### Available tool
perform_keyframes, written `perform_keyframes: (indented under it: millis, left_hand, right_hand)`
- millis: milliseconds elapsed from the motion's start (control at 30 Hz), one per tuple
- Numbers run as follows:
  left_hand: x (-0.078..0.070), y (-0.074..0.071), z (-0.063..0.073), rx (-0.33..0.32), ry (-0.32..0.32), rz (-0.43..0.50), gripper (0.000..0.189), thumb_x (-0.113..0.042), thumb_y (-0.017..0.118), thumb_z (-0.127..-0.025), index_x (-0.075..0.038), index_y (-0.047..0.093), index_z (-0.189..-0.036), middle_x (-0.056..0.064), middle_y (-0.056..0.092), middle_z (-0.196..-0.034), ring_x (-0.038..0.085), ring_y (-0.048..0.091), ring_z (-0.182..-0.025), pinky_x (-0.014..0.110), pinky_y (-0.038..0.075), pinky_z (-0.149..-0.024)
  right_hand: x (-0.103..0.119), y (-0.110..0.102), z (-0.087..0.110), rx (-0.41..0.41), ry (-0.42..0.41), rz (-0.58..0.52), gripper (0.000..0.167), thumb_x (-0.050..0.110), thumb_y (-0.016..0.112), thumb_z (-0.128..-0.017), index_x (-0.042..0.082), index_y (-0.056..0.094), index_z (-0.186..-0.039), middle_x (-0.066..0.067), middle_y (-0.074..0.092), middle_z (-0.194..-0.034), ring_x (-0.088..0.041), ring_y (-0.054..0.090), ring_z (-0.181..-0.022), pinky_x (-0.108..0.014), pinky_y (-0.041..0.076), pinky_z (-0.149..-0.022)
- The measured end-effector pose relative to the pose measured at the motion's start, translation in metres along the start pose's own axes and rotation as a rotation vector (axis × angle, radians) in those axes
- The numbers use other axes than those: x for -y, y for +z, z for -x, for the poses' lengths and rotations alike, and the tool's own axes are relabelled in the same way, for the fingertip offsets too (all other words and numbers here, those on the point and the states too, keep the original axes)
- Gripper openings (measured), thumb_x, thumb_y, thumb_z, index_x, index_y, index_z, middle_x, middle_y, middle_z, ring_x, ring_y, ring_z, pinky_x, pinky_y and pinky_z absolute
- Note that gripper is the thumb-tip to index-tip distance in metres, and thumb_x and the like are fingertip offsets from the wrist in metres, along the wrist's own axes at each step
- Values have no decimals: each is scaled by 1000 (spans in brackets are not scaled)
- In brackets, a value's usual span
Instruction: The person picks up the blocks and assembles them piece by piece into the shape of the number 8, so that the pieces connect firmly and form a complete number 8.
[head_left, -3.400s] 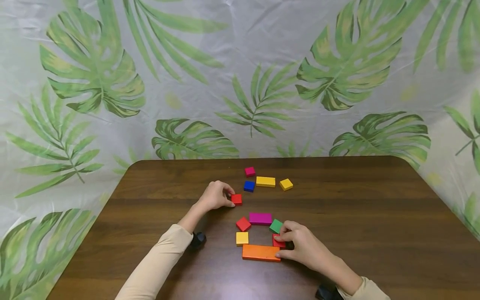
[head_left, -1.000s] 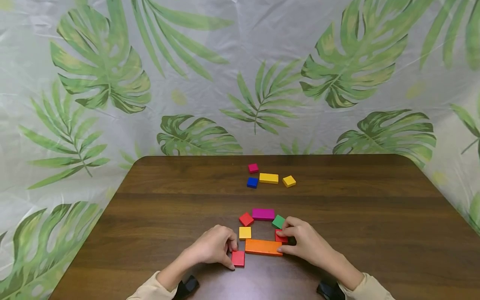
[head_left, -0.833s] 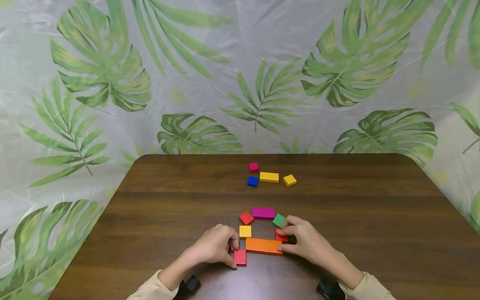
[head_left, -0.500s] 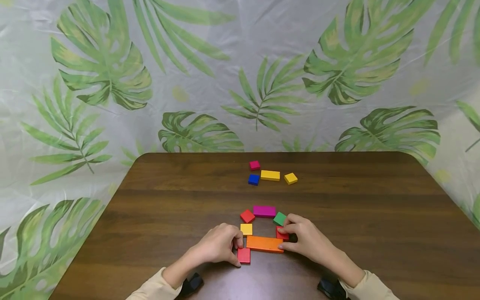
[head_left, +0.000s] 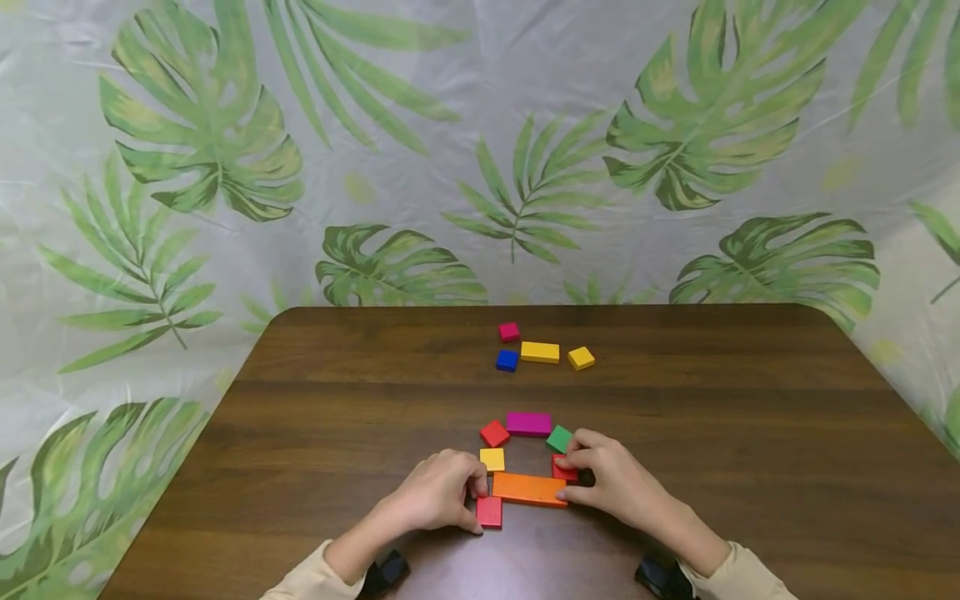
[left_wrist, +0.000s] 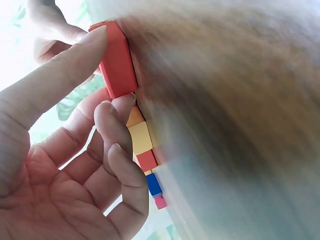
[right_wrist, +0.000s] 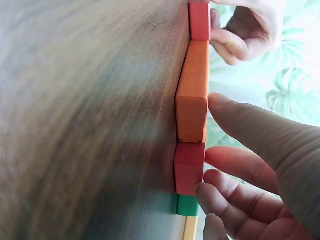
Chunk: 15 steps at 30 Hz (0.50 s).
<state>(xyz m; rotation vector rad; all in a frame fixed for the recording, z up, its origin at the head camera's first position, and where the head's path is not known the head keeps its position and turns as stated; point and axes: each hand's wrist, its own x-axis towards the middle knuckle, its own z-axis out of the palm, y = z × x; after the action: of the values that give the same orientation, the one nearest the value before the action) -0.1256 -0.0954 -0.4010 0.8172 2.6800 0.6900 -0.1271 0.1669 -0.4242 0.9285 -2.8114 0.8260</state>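
Observation:
In the head view my left hand (head_left: 438,490) pinches a red square block (head_left: 490,514) between thumb and finger, flat at the lower left corner of a long orange block (head_left: 525,490). The left wrist view shows the thumb on the red block's (left_wrist: 117,62) near edge. My right hand (head_left: 611,477) rests its thumb tip on the orange block's right end. Its other fingertips touch a second red block (right_wrist: 190,170), which lies against the orange one. A yellow square (head_left: 492,460), a tilted red square (head_left: 495,433), a magenta bar (head_left: 528,424) and a green block (head_left: 558,439) complete the ring.
Farther back on the brown wooden table (head_left: 337,400) lie a pink block (head_left: 509,332), a blue block (head_left: 507,361), a yellow bar (head_left: 540,352) and a yellow square block (head_left: 581,358). A leaf-print cloth (head_left: 480,158) hangs behind the table's far edge.
My left hand has brought the red square from the table's middle left toward me, then slid it rightward under the orange block's left end. The right hand keeps its place.

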Motion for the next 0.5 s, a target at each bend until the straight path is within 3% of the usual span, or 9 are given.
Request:
perform_keyframes:
  millis: [500]
  left_hand:
    - [1, 1, 0, 12, 1, 7, 33, -22, 89, -57, -19, 61, -74, -11, 56, -69, -4, 44, -56, 17, 37, -51]
  right_hand:
    - [0, 0, 1, -23, -16, -1, 25, 25, 82, -68, 11, 75, -88, 9, 50, -80, -2, 43, -71, -13, 39, -60]
